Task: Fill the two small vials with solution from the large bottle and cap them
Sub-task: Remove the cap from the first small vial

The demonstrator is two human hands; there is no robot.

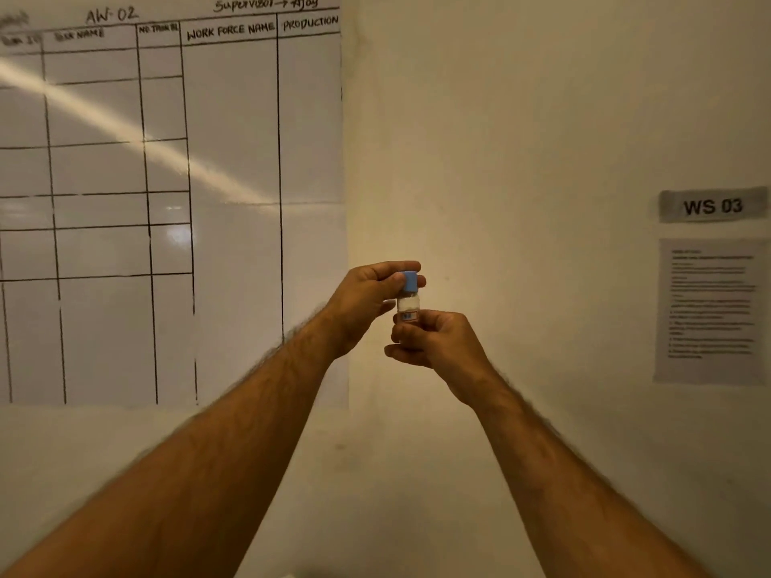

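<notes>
Cream wall (521, 139) behind, whiteboard (167, 202) at left; vial (408, 307) held up, upright, base gripped by right hand (434, 342); blue cap (409, 281) pinched by left hand (367, 300). Capping step judged in hand; twist needed next, vial kept steady

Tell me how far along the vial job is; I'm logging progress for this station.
Seemingly done: the small vial held up before the wall has pale contents and wears its blue cap. In hand: the left hand grips the cap while the right hand holds the vial's base; tightening or loosening cannot be told. Left: unknown, since the second vial and the large bottle are out of view.
</notes>
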